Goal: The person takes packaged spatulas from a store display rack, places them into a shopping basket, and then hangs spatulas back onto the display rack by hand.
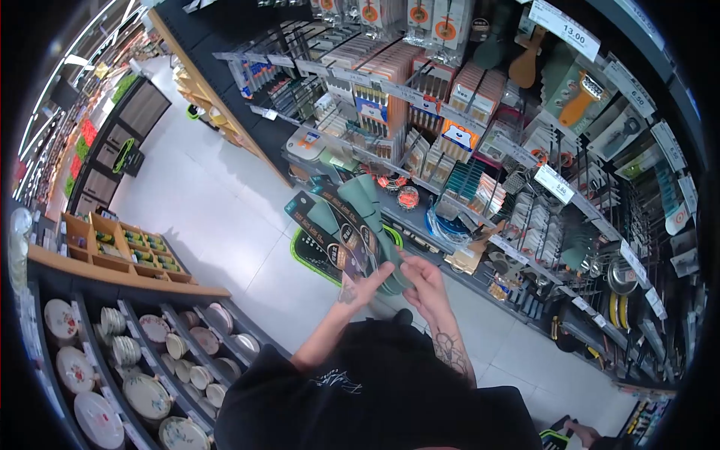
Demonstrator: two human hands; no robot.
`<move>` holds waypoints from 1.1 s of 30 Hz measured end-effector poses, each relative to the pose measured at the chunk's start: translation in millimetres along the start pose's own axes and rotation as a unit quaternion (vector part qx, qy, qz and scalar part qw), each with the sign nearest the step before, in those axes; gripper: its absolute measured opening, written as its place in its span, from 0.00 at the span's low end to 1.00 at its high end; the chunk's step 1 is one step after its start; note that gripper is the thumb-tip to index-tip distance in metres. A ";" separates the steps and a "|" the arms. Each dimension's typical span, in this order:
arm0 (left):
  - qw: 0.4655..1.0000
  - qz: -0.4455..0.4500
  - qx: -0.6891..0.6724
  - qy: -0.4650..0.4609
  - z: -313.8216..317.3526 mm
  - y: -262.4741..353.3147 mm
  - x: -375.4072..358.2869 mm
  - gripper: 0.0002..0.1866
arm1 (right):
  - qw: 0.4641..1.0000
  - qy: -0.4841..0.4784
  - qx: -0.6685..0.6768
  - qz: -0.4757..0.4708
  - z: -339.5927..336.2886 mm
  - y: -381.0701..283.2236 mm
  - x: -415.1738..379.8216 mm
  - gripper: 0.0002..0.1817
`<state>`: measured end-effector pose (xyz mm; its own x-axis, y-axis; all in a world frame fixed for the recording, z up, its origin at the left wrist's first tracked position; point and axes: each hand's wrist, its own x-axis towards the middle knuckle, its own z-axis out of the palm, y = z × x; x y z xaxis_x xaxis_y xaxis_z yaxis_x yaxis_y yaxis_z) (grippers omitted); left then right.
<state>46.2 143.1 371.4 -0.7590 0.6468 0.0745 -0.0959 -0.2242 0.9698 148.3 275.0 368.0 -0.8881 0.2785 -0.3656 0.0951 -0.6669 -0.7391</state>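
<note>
Several green kitchen utensils (pixel 364 196) with black cardboard labels (pixel 309 217) are bunched together in front of me. Their exact kind is hard to make out; the heads look like spatulas or spoons. My left hand (pixel 361 286) is closed round the lower part of the bunch, thumb on top. At the handle ends, my right hand (pixel 426 289) has its fingers pinched against the green utensils. Partly hidden beneath the bunch is a black shopping basket (pixel 306 251) with a bright green rim.
A rack of hanging kitchen tools (pixel 465 112) with price tags rises ahead and to the right. Shelves of plates and bowls (pixel 146 394) stand at lower left. Pale floor tiles (pixel 217 187) run between them. Another person's hand (pixel 581 433) shows at bottom right.
</note>
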 end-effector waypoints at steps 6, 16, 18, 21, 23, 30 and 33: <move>1.000 -0.016 0.021 -0.012 -32.9 6.0 19.8 0.27 | 0.997 -0.001 0.058 -0.041 28.6 -9.8 3.6 0.07; 0.989 -0.035 -0.054 -0.133 -106.6 29.5 62.1 0.24 | 0.962 -0.169 0.187 -0.110 69.4 -15.6 62.0 0.14; 0.977 -0.102 -0.100 -0.159 -124.4 17.4 63.9 0.22 | 0.967 -0.138 0.159 -0.141 74.4 -22.3 60.0 0.16; 0.958 -0.153 -0.165 -0.177 -137.7 2.7 67.9 0.29 | 0.977 -0.076 0.109 -0.168 79.8 -45.6 53.0 0.18; 0.949 -0.177 -0.184 -0.185 -140.3 0.0 70.4 0.30 | 0.980 0.004 0.052 -0.193 72.2 -50.4 54.8 0.20; 0.935 -0.204 -0.230 -0.174 -118.9 0.1 87.9 0.34 | 0.933 0.140 -0.127 -0.305 26.5 -120.0 67.1 0.18; 0.937 -0.196 -0.245 -0.151 -92.5 9.7 93.1 0.34 | 0.901 0.173 -0.217 -0.334 12.5 -154.4 67.7 0.17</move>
<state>-84.9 133.7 366.3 -0.3935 0.9099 -0.1311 -0.6698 -0.1861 0.7188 67.9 388.2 464.4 -0.6267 0.7659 0.1438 -0.1756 0.0410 -0.9836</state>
